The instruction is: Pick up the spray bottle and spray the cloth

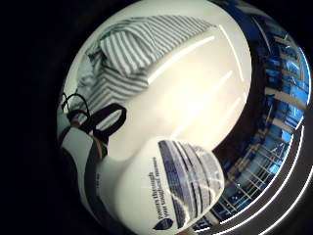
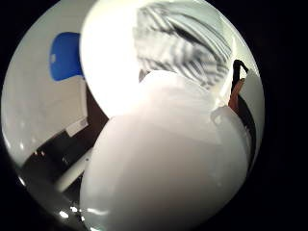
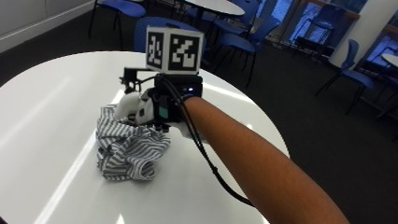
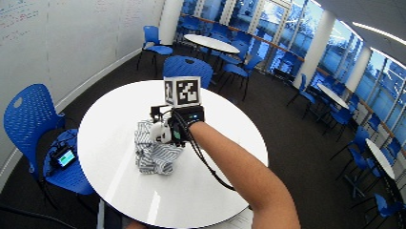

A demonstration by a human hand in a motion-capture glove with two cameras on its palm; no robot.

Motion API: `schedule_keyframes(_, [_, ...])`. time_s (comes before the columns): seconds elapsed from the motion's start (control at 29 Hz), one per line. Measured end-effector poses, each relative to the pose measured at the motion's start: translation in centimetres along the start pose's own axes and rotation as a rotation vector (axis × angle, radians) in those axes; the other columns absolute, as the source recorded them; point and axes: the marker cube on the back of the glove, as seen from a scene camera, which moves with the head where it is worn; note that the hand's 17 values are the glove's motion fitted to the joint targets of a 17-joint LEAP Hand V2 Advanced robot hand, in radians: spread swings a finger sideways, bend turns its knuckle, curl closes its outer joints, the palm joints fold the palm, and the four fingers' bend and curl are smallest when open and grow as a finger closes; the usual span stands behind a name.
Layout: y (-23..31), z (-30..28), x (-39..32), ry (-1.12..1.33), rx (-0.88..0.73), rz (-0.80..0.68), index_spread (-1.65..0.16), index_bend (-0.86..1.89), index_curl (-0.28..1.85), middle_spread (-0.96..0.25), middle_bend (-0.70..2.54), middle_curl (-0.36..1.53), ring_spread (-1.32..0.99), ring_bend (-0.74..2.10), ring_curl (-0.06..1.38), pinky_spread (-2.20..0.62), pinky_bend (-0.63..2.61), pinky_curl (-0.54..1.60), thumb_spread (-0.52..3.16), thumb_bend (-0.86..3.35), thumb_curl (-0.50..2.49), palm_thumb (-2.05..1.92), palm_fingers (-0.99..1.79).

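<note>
Hand (image 3: 163,106) curled round white spray bottle (image 3: 131,106), above striped cloth (image 3: 127,151).

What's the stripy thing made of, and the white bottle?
The cloth looks like thin woven fabric, probably cotton: it lies crumpled in soft folds, with grey and white stripes. The bottle looks like smooth, glossy white plastic, judging by its shine and printed label.

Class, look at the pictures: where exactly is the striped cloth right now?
In the outside view, the striped cloth lies crumpled on the round white table, just below and beside the gloved right hand holding the white spray bottle.
</note>
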Motion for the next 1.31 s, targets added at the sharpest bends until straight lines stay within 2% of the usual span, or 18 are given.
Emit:
schedule_keyframes(0.14, [1.3,-3.4,0.3,-0.139,0.192,-0.056,-0.27,0.43,0.61,-0.22,0.69,0.57,-0.22,0.71,0.49,-0.29,0.41,0.39,0.36,-0.03,0.82,0.91,1.38])
schedule_keyframes(0.38, [3.9,-9.9,0.9,-0.524,0.641,-0.200,-0.28,0.43,0.61,-0.21,0.69,0.57,-0.22,0.71,0.49,-0.29,0.41,0.39,0.36,-0.03,0.83,0.91,1.38])
schedule_keyframes(0.48, [4.6,-12.2,0.1,-0.663,0.758,-0.272,-0.28,0.43,0.61,-0.21,0.69,0.56,-0.22,0.71,0.49,-0.29,0.41,0.39,0.36,-0.03,0.83,0.91,1.38])
schedule_keyframes(0.62, [4.5,-15.2,-1.8,-0.833,0.826,-0.379,-0.28,0.43,0.61,-0.21,0.69,0.56,-0.22,0.71,0.49,-0.29,0.41,0.39,0.36,-0.03,0.83,0.91,1.38])
schedule_keyframes(0.76, [1.8,-16.1,-5.4,-0.996,0.874,-0.467,-0.28,0.43,0.61,-0.21,0.69,0.56,-0.22,0.71,0.49,-0.29,0.41,0.39,0.35,-0.03,0.83,0.91,1.38])
schedule_keyframes(1.07, [-2.3,-15.3,-5.8,-0.968,0.912,-0.396,-0.28,0.43,0.61,-0.21,0.69,0.56,-0.22,0.71,0.49,-0.29,0.41,0.39,0.35,-0.03,0.84,0.91,1.38])
schedule_keyframes(1.31, [-3.2,-15.9,-5.3,-0.982,0.927,-0.359,-0.28,0.43,0.61,-0.21,0.69,0.56,-0.22,0.71,0.49,-0.29,0.41,0.39,0.35,-0.03,0.84,0.91,1.38])
